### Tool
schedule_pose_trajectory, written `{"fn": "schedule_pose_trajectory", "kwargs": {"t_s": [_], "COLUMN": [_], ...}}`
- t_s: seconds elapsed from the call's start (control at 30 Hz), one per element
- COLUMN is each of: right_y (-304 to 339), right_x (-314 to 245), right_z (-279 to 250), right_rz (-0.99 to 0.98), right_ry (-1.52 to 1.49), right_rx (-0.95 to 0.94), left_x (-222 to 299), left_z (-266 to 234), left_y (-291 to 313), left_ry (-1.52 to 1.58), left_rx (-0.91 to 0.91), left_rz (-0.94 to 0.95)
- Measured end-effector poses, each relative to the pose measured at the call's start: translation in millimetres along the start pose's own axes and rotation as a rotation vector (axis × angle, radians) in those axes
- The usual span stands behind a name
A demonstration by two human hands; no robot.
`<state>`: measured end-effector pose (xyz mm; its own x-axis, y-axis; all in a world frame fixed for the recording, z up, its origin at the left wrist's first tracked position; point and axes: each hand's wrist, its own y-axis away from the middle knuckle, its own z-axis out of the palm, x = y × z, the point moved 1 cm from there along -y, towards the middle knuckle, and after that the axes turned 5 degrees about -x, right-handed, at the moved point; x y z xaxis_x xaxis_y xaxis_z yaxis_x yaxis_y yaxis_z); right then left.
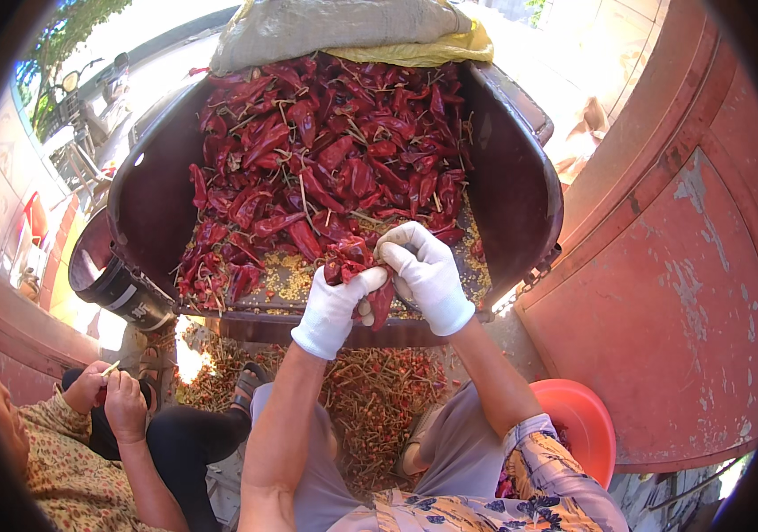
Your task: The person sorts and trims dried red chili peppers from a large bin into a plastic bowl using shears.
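Outdoors, bright sun. Red-painted wall [689, 293] curves along the right; street and parked bikes far upper left. Ground [379, 399] below is littered with stems and pepper scraps.

Large dark tub [512, 186], tilted toward the viewer, heaped with dried red peppers [326, 151]. Seeds [286, 279] lie loose along its near lip. A grey sack [335, 31] over yellow sheet sits at the far rim.

Left hand [336, 306], white glove, forearm rising from the lower edge, wrist bent inward; fingers closed on a pepper [379, 301] at the tub's near edge. Right hand [423, 270], also gloved, arches over from the right, fingers curled and pinching the same pepper's upper end. The two hands touch, knuckles nearly together. The pepper hangs just over the lip, dark red, wrinkled.

Edges: tub's front rim runs right under both wrists; right wall of the tub stands close beside the right hand. Open room lies to the left of the hands along the seed-strewn lip.

Red bowl [583, 421] rests low right, beside the right knee, against the wall. A black bucket [113, 284] sits left of the tub.

A second person [69, 461] crouches lower left, patterned sleeve, both hands together on a small stem, well apart from the gloved hands.
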<state>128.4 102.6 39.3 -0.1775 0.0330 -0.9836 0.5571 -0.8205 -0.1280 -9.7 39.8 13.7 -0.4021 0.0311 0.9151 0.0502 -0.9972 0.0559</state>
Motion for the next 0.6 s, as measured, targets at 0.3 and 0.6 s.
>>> {"fn": "schedule_pose_trajectory", "kwargs": {"t_s": [0.3, 0.6], "right_y": [-4, -2], "right_x": [18, 16], "right_z": [-4, -1], "right_rz": [0.215, -0.024], "right_ry": [-0.797, -0.2], "right_rx": [-0.225, 0.007], "left_x": [7, 0], "left_z": [0, 3], "left_y": [5, 3], "left_ry": [0.08, -0.016], "left_rx": [-0.028, -0.066], "left_rz": [-0.006, -0.051]}}
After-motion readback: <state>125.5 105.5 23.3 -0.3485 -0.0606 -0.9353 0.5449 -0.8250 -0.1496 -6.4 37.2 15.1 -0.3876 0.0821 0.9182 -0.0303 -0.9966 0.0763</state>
